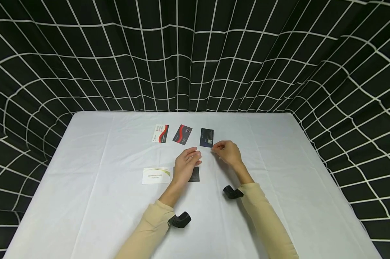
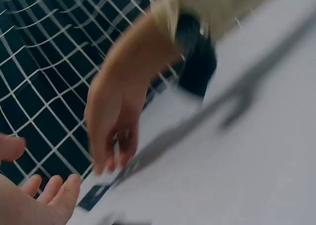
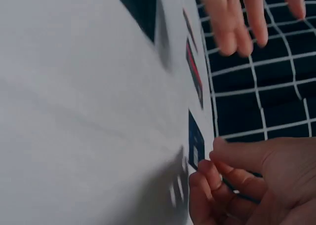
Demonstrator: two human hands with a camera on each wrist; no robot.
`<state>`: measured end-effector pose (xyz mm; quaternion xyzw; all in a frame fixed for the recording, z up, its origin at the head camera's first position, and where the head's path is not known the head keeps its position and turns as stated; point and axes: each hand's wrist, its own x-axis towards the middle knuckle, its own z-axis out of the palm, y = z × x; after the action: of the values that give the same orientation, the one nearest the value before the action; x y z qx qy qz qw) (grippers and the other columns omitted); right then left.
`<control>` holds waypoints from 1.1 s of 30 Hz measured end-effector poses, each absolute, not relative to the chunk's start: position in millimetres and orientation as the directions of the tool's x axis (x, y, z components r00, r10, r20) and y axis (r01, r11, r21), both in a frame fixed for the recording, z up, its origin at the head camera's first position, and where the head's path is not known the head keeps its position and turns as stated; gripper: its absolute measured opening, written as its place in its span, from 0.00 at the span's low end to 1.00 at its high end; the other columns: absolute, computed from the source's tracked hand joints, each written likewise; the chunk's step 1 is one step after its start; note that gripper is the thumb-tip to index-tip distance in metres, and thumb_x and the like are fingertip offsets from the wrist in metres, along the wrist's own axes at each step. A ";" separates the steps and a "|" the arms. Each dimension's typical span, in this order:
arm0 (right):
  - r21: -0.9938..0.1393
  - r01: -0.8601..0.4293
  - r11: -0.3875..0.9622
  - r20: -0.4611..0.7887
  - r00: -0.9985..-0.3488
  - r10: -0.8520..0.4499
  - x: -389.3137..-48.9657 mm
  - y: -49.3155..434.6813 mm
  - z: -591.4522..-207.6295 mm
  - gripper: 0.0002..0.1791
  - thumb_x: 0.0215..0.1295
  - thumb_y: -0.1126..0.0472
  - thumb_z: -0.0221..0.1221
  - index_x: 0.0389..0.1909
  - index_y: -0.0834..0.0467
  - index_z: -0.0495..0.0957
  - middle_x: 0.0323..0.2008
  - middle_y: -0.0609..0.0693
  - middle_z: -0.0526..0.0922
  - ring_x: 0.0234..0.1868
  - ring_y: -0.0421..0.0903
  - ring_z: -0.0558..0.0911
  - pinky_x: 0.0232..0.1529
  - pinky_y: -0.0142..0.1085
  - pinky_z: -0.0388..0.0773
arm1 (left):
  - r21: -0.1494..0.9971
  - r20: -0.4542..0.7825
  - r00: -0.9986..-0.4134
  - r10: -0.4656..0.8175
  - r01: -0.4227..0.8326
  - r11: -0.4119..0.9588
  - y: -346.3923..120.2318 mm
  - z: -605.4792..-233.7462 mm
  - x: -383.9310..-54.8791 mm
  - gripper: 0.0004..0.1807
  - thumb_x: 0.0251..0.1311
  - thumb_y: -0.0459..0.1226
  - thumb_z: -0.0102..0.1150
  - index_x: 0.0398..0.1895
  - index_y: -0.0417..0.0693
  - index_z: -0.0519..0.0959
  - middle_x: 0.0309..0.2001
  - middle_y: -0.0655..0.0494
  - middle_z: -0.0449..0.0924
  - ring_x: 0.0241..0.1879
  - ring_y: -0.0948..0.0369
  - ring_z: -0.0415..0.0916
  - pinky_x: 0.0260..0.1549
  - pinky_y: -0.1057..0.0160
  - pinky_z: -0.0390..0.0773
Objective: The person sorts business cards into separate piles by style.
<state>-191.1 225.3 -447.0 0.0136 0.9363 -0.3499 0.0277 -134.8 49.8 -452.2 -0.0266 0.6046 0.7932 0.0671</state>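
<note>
My right hand [image 1: 228,153] is beside the lower right corner of a dark business card [image 1: 206,137] with a small QR code. Its fingers are bent, with thumb and fingertips close together; no card shows between them. In the right wrist view, the fingertips hover near that dark card [image 3: 196,138]. My left hand [image 1: 186,163] is over another dark card [image 1: 195,174], hiding much of it. Its fingers are loosely bent, and nothing is visible in them. In the left wrist view, the left hand [image 2: 39,200] is raised off the table.
A white card with a red and black wave [image 1: 160,133] and a tilted dark card with a red wave [image 1: 182,134] lie farther left in the back row. Near the left hand is a white company-logo card [image 1: 156,175]. A black gridded curtain [image 1: 191,72] borders the white tablecloth [image 1: 117,216].
</note>
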 end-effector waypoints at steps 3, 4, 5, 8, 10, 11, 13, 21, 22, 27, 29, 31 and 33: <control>-0.659 0.011 0.752 -0.056 -0.998 -0.035 -211.6 226.9 -446.4 0.11 0.62 0.59 0.65 0.40 0.62 0.85 0.34 0.56 0.87 0.28 0.45 0.81 0.29 0.33 0.72 | 0.820 -0.234 -0.969 0.082 -0.243 -0.519 60.0 -451.6 -136.3 0.23 0.71 0.31 0.48 0.65 0.26 0.64 0.60 0.27 0.68 0.59 0.42 0.72 0.56 0.56 0.75; -0.661 0.000 0.750 -0.054 -0.997 -0.048 -218.0 228.1 -446.3 0.11 0.62 0.60 0.65 0.41 0.63 0.85 0.34 0.56 0.86 0.31 0.47 0.82 0.30 0.34 0.73 | 0.767 -0.270 -0.958 0.095 -0.273 -0.580 64.6 -450.6 -136.8 0.23 0.72 0.31 0.46 0.66 0.27 0.63 0.62 0.27 0.67 0.61 0.42 0.70 0.57 0.55 0.74; -0.666 -0.012 0.746 -0.050 -0.997 -0.061 -224.4 228.8 -446.4 0.12 0.62 0.60 0.65 0.42 0.64 0.84 0.36 0.57 0.86 0.34 0.49 0.83 0.33 0.35 0.74 | 0.716 -0.302 -0.948 0.103 -0.297 -0.632 69.4 -449.6 -137.5 0.24 0.73 0.32 0.44 0.67 0.27 0.62 0.63 0.27 0.65 0.63 0.41 0.68 0.59 0.55 0.72; -0.680 -0.033 0.733 -0.050 -0.995 -0.090 -241.8 228.1 -447.2 0.15 0.62 0.60 0.65 0.45 0.65 0.82 0.41 0.60 0.86 0.43 0.54 0.83 0.43 0.40 0.77 | 0.557 -0.362 -0.923 0.126 -0.323 -0.765 83.0 -449.6 -139.7 0.26 0.73 0.34 0.40 0.69 0.28 0.57 0.65 0.26 0.61 0.66 0.39 0.63 0.62 0.53 0.69; -0.678 -0.047 0.733 -0.049 -0.993 -0.109 -252.9 226.4 -448.9 0.17 0.63 0.59 0.65 0.48 0.65 0.81 0.44 0.61 0.85 0.47 0.56 0.82 0.49 0.44 0.76 | 0.438 -0.389 -0.911 0.137 -0.313 -0.843 91.0 -451.2 -140.9 0.28 0.71 0.36 0.39 0.69 0.28 0.54 0.66 0.26 0.58 0.68 0.38 0.59 0.64 0.52 0.66; -0.677 -0.055 0.734 -0.049 -0.992 -0.120 -258.0 225.0 -449.3 0.18 0.63 0.59 0.65 0.49 0.66 0.80 0.47 0.61 0.84 0.49 0.57 0.81 0.52 0.45 0.75 | 0.383 -0.398 -0.906 0.142 -0.305 -0.872 94.6 -452.7 -141.5 0.29 0.71 0.37 0.38 0.70 0.28 0.52 0.67 0.27 0.57 0.68 0.38 0.58 0.65 0.52 0.65; -0.672 -0.067 0.738 -0.059 -0.988 -0.143 -267.7 222.4 -449.7 0.20 0.63 0.59 0.65 0.52 0.66 0.79 0.51 0.63 0.82 0.53 0.58 0.79 0.57 0.47 0.72 | 0.291 -0.409 -0.901 0.147 -0.281 -0.915 100.9 -455.9 -142.6 0.31 0.70 0.39 0.38 0.71 0.30 0.48 0.68 0.27 0.53 0.69 0.38 0.55 0.66 0.51 0.63; -0.564 -0.033 0.825 -0.214 -0.959 -0.185 -289.2 219.5 -447.5 0.38 0.56 0.52 0.71 0.63 0.65 0.70 0.60 0.63 0.75 0.63 0.58 0.72 0.66 0.47 0.65 | 0.161 -0.359 -0.907 0.219 -0.291 -0.943 110.5 -462.9 -149.4 0.40 0.73 0.49 0.34 0.76 0.41 0.29 0.77 0.39 0.37 0.75 0.44 0.38 0.70 0.49 0.52; -0.543 -0.037 0.839 -0.225 -0.956 -0.188 -290.0 219.8 -446.5 0.39 0.54 0.51 0.72 0.63 0.65 0.70 0.60 0.64 0.75 0.62 0.58 0.73 0.65 0.47 0.65 | 0.168 -0.349 -0.910 0.226 -0.298 -0.940 110.5 -463.3 -151.0 0.41 0.74 0.50 0.33 0.77 0.41 0.28 0.77 0.40 0.36 0.76 0.46 0.35 0.71 0.49 0.50; -0.489 -0.042 0.871 -0.254 -0.948 -0.189 -292.2 220.4 -443.7 0.42 0.47 0.46 0.75 0.59 0.66 0.73 0.54 0.63 0.77 0.54 0.57 0.75 0.59 0.46 0.70 | 0.209 -0.357 -0.904 0.236 -0.323 -0.923 107.7 -464.0 -157.2 0.44 0.72 0.55 0.34 0.77 0.39 0.30 0.78 0.41 0.37 0.77 0.49 0.32 0.72 0.50 0.46; -0.495 -0.018 0.869 -0.268 -0.948 -0.172 -293.2 222.1 -445.7 0.41 0.47 0.47 0.75 0.58 0.66 0.73 0.53 0.63 0.77 0.52 0.55 0.75 0.59 0.46 0.70 | 0.211 -0.367 -0.899 0.240 -0.331 -0.920 106.7 -464.3 -157.9 0.45 0.72 0.55 0.35 0.76 0.37 0.30 0.77 0.39 0.37 0.77 0.48 0.32 0.72 0.51 0.46; -0.521 0.014 0.854 -0.276 -0.949 -0.153 -293.4 223.9 -448.0 0.38 0.49 0.49 0.75 0.56 0.67 0.73 0.51 0.61 0.76 0.50 0.54 0.74 0.58 0.45 0.69 | 0.221 -0.379 -0.895 0.236 -0.336 -0.916 105.9 -464.9 -157.7 0.45 0.72 0.55 0.34 0.76 0.36 0.31 0.77 0.37 0.38 0.77 0.47 0.34 0.72 0.51 0.46; -0.559 0.052 0.827 -0.287 -0.948 -0.135 -294.0 226.4 -451.2 0.34 0.53 0.52 0.73 0.56 0.67 0.73 0.50 0.59 0.75 0.49 0.52 0.72 0.56 0.43 0.69 | 0.234 -0.394 -0.891 0.228 -0.337 -0.912 105.4 -466.0 -157.3 0.44 0.72 0.54 0.34 0.76 0.34 0.33 0.76 0.36 0.41 0.76 0.46 0.37 0.72 0.52 0.46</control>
<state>-294.0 226.4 -451.2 -0.0219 0.9425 -0.2930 0.1591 -157.3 105.4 -466.0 -0.1819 0.1496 0.9607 0.1472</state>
